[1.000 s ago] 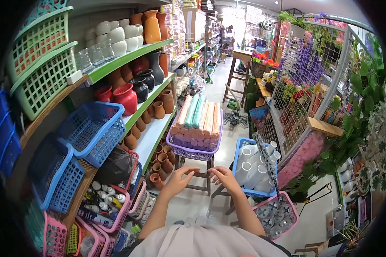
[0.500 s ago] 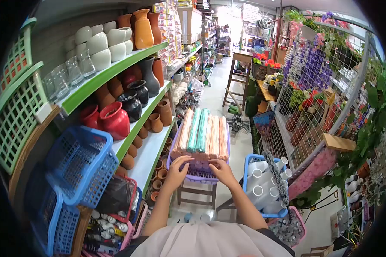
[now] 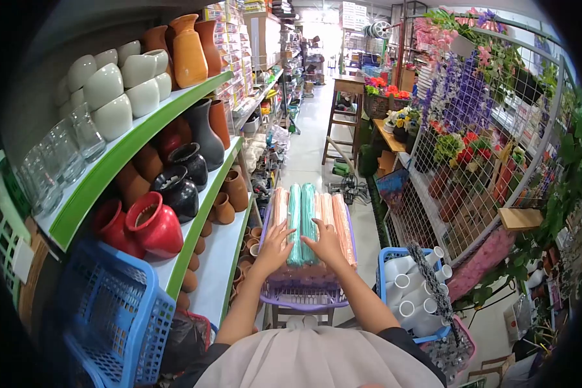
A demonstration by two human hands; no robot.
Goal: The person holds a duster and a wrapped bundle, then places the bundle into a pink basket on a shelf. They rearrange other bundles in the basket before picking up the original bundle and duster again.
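Observation:
A purple basket [image 3: 306,304] stands on a wooden stool in front of me, filled with long plastic-wrapped bundles. The green bundles [image 3: 302,207] lie in the middle, with peach bundles [image 3: 341,226] on either side; what is wrapped inside I cannot make out. My left hand [image 3: 275,251] is over the near left part of the top layer, its fingers spread. On the other side of the green bundles, my right hand [image 3: 324,246] has its fingers apart and pointing inward. Both hands appear to rest on the wrapping without gripping it.
Shelves at left hold white bowls [image 3: 113,116], glasses [image 3: 87,132], red vases [image 3: 155,223] and clay pots. A blue basket [image 3: 142,323] juts out below them. At right are a blue basket of white cylinders [image 3: 401,281] and a wire rack [image 3: 491,129] with artificial flowers.
Both hands have moved from the near edge of the bundles forward onto their top, and closer together. The view has shifted, with the basket now lower in it.

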